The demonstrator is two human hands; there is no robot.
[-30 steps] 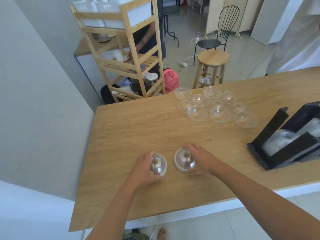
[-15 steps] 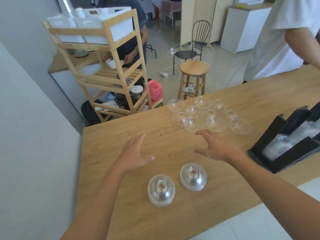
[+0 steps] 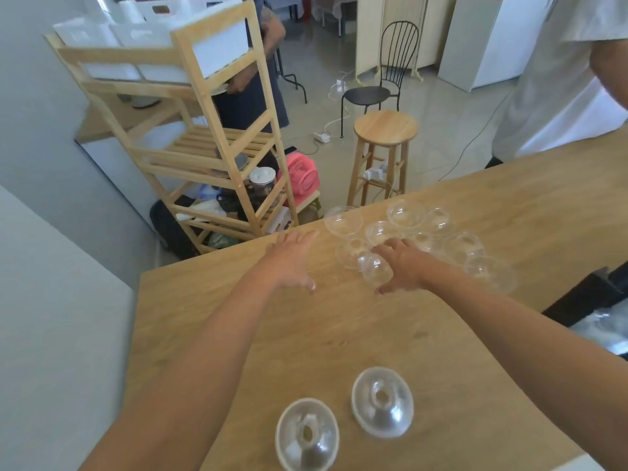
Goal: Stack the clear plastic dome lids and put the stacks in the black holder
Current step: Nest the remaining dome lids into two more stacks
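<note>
Two hands, left hand (image 3: 292, 258) grip spread empty, right hand (image 3: 406, 263) grip unclear among blurred lids (image 3: 406, 214), holder (image 3: 584, 294) cropped.

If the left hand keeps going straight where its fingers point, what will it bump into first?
Probably the leftmost clear dome lid, sitting by the far edge of the table, just ahead of the left hand. Depth is hard to judge, so the hand might pass just beside it.

No writing can be read anywhere; the white bins (image 3: 217, 51) on the far left show plain faces; the jar (image 3: 262, 182) below is too blurred.
</note>
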